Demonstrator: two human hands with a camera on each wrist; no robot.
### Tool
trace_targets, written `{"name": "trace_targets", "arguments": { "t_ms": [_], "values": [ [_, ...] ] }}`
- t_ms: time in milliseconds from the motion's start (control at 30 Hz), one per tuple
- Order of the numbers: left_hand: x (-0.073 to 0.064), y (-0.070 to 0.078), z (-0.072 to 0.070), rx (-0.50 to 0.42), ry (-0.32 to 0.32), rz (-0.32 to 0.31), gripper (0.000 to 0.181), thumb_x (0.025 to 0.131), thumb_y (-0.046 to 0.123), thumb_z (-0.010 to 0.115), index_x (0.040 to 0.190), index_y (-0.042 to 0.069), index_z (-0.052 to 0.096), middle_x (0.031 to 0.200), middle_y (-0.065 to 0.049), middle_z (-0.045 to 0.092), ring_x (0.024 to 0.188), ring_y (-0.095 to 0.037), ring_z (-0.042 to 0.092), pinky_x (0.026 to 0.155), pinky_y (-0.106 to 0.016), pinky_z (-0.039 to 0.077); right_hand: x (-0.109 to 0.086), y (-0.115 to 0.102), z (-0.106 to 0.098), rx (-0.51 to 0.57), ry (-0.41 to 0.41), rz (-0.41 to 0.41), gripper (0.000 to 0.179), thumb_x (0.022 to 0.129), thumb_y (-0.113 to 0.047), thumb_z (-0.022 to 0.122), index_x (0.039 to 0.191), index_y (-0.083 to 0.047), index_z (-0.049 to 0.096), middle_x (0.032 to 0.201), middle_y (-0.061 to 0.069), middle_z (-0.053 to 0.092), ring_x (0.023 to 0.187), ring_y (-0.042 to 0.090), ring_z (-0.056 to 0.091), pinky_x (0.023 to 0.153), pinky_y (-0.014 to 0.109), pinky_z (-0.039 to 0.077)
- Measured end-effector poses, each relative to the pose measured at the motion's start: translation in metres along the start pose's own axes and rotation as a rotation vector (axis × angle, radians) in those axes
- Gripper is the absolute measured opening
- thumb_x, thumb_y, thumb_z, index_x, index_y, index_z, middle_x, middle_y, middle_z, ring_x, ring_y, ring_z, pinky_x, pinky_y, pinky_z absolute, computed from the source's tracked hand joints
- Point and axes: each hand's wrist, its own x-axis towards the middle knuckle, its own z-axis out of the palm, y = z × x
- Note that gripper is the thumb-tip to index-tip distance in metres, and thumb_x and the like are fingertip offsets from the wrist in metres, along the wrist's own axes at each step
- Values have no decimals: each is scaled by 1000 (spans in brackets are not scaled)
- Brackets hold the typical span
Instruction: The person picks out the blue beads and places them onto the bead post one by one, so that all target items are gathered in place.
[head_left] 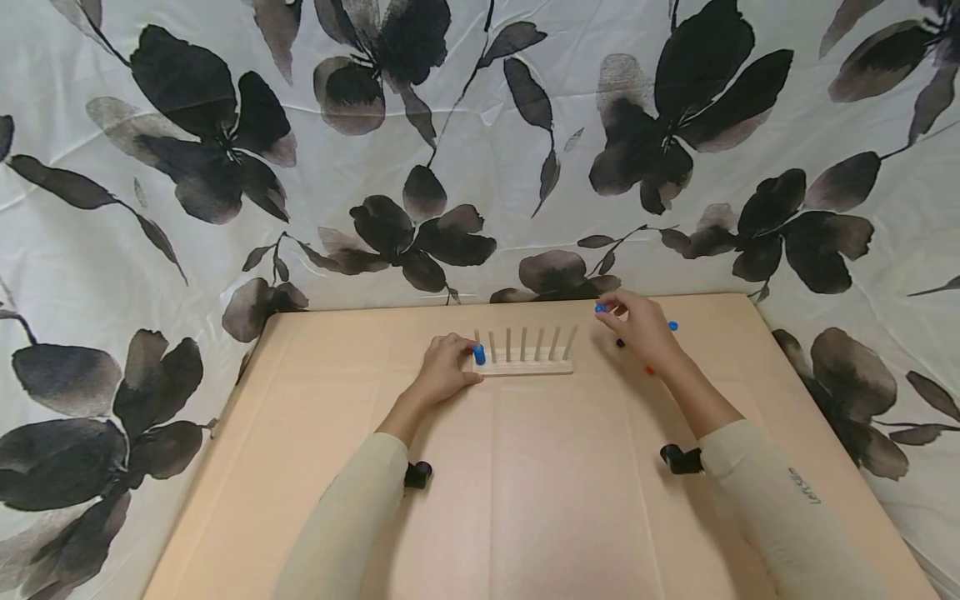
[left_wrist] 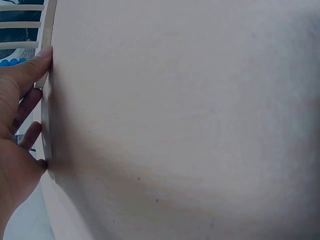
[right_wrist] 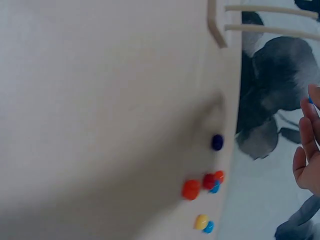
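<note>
A wooden peg rack with several thin upright pegs stands near the table's far edge. Blue beads are stacked on its leftmost peg; the other pegs look bare. My left hand holds the rack's left end, the thumb against the front of the base in the left wrist view. To the right of the rack and above the table, my right hand pinches a blue bead between thumb and fingertips. Only a sliver of that bead shows in the right wrist view.
Loose beads lie on the table under and beside the right hand: a dark blue bead, an orange-red bead, a yellow bead and several others. A floral cloth hangs behind the table.
</note>
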Motion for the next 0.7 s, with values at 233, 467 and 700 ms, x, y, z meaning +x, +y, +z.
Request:
{"name": "trace_targets", "arguments": {
  "t_ms": [233,467,700],
  "values": [
    [0,-1,0,5,2,2,58,82,26,89,132,7,67,129,-9,64,132,-32,45,114,-46,35,8,-27,0,1,0,-79,20,94,-13,77,112,-6,72,102,12,73,98,30,65,83,46,52],
    [1,3,-1,3,1,-5,58,82,25,89,133,8,67,130,-8,64,135,-32,44,117,-46,35,15,-52,4,30,-14,-113,20,91,-12,79,109,-5,73,102,12,75,98,29,66,80,42,50],
    [4,3,0,10,9,-8,58,82,25,89,133,9,67,131,-8,64,135,-33,45,117,-46,35,20,-74,12,54,-50,-146,19,92,-15,79,109,-7,74,103,10,76,101,28,66,84,44,50]
  ]
}}
